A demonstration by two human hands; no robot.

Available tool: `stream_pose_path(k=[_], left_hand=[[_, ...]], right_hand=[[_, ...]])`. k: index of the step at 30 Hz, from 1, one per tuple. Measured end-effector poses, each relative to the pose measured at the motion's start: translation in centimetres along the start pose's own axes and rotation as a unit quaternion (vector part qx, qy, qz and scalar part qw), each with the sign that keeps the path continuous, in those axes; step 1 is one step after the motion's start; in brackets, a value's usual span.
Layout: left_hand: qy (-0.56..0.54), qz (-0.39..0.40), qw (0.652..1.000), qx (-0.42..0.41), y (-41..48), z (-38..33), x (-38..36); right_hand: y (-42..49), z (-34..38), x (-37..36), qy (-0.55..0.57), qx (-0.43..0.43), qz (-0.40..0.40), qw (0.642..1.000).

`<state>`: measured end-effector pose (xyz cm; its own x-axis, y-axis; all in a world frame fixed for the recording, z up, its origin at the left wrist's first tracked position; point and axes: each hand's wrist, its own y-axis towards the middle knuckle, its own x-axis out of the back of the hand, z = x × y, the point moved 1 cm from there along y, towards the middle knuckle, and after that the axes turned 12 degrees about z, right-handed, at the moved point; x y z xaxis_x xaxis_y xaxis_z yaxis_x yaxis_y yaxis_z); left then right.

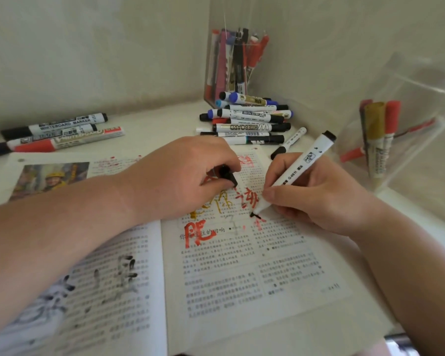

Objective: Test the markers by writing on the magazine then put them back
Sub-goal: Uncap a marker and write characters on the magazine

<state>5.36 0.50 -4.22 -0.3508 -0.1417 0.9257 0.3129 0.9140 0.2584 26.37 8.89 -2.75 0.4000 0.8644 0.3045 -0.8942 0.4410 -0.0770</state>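
I'm watching the black whiteboard marker (293, 173) laying its tip on the right page of the magazine (242, 278). The right hand (319, 199) is pinching the barrel low, and the left hand (188, 173) is curling round the black cap (228, 174) while resting on the paper. I'm worrying that either hand could be dragging through wet red strokes (199, 233) — smearing them.

Near edge of magazine (242, 278) off-frame; black cap (228, 175) half under left fingers (225, 156)

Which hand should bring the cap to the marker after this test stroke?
Left. The left hand holds the black cap just beside the tip, while the right hand grips the marker, its tip on the magazine.
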Motion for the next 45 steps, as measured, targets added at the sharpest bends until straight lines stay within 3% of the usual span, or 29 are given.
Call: stream_pose_path(k=[4, 9, 14, 19, 29, 34, 40, 45], left_hand=[[0.014, 0.023, 1.000, 0.011, -0.1, 0.1, -0.3], [0.032, 0.023, 0.999, 0.019, 0.0, 0.1, -0.3], [0.026, 0.009, 1.000, 0.012, 0.1, 0.0, -0.3], [-0.008, -0.013, 1.000, 0.010, 0.1, -0.3, 0.2], [-0.108, -0.027, 0.992, 0.061, -0.2, -0.7, 0.2], [-0.070, 0.003, 0.997, 0.044, -0.1, -0.2, -0.1], [-0.010, 0.021, 1.000, 0.019, 0.2, 0.1, -0.4], [-0.009, 0.014, 0.998, 0.053, 0.0, -0.2, -0.3]], right_hand=[[-0.3, 0.3, 0.0, -0.043, -0.004, 0.016, 0.999], [-0.3, 0.5, 1.2, 0.055, 0.023, -0.030, 0.998], [-1.7, 0.2, 1.4, 0.012, -0.010, 0.018, 1.000], [-2.1, -0.7, 0.9, 0.061, -0.026, -0.069, 0.995], [-2.2, 0.0, 0.1, -0.046, -0.049, -0.077, 0.995], [-2.2, 0.0, 0.3, -0.082, -0.067, -0.100, 0.989], [-2.5, 0.4, -0.1, -0.034, -0.067, -0.066, 0.995], [-2.4, 0.3, 0.3, -0.047, -0.070, -0.099, 0.992]])
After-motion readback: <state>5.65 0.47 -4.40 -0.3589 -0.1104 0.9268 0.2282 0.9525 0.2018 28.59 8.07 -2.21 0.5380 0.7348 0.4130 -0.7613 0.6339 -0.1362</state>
